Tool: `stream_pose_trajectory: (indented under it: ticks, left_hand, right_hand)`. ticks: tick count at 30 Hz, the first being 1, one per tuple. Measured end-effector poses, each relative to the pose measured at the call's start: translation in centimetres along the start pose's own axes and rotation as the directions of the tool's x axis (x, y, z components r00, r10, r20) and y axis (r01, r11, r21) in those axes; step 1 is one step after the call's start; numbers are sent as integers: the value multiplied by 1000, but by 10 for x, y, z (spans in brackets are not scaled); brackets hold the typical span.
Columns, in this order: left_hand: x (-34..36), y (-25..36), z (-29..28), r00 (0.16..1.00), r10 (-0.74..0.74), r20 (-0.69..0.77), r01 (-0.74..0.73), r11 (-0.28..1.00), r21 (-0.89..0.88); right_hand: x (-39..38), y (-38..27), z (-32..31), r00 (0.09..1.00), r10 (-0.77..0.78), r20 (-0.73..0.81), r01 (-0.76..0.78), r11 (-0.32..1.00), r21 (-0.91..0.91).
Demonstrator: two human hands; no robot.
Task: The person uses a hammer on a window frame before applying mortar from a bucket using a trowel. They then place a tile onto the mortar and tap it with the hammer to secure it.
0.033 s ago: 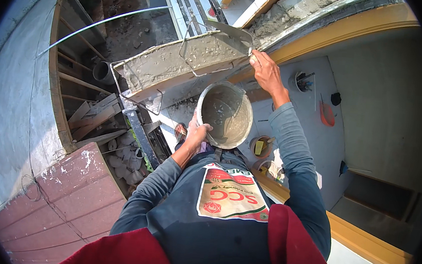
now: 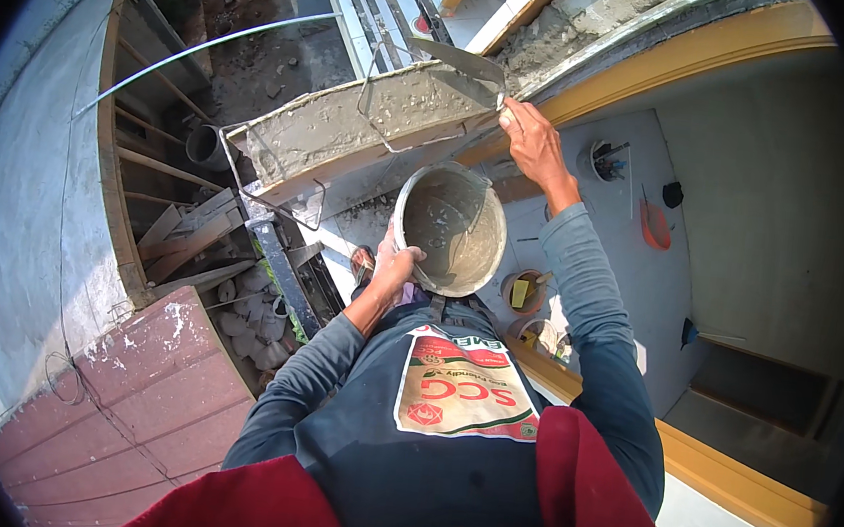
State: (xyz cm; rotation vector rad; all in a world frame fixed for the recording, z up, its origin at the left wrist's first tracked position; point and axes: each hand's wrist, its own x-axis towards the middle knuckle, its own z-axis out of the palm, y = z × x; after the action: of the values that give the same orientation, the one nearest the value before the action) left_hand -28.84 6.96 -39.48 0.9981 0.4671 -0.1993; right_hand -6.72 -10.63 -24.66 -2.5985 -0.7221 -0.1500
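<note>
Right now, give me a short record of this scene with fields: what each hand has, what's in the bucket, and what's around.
left hand: grips the rim of the bucket
right hand: holds a trowel over the ledge
bucket contents: grey mortar coating the inside
ledge: topped with wet grey mortar
below right: small tubs on a pale floor
below left: red tiles, stacked timber

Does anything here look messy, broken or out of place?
Below the wet mortar ledge, broken rubble and loose planks lie heaped at odd angles. Otherwise the left hand steadies the bucket while the right hand holds the trowel.
</note>
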Motion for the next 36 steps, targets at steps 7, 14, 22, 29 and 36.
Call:
stream_pose_trajectory:
  ticks: [7,14,22,29,36]
  left_hand:
    - [-11,9,0,993,-112,-48,114,992,47]
    - [-2,-1,1,996,-84,-12,84,996,38]
    - [-10,9,3,987,-158,14,158,987,-6]
    - [-6,-5,1,995,-96,-25,98,991,93]
    - [-9,0,-4,996,-82,-22,84,992,97]
  right_hand:
    - [-46,-26,-42,817,352,457,-572,595,564]
    - [-39,-53,-42,562,211,800,-825,203,527]
    - [-29,-30,-55,625,440,645,-767,499,403]
    - [-41,-55,-39,559,273,783,-828,229,511]
    - [-45,-88,-44,617,179,767,-727,503,468]
